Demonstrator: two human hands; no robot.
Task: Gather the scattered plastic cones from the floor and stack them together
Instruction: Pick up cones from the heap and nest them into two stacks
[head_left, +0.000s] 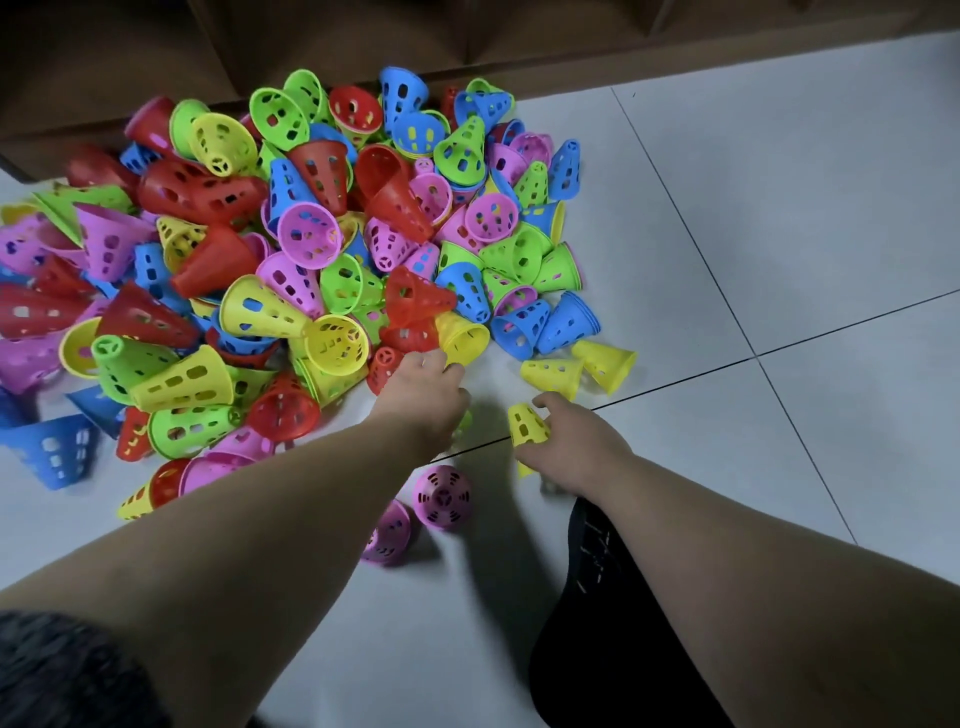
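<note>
A big heap of perforated plastic cones (291, 249) in red, yellow, green, blue and pink covers the floor at the upper left. My left hand (423, 392) reaches to the heap's near edge, fingertips touching a yellow cone (462, 335) that lies on its side. My right hand (576, 441) grips a yellow cone stack (525, 423) held upright just above the floor. Two more yellow cones (553, 376) (608, 362) lie beyond it. Two pink cones (442, 496) (387, 532) stand under my left forearm.
White floor tiles (779, 260) with dark grout lines spread to the right. A brown wooden cabinet base (519, 47) runs along the far edge behind the heap. My dark-clothed leg (613, 623) is at the bottom centre.
</note>
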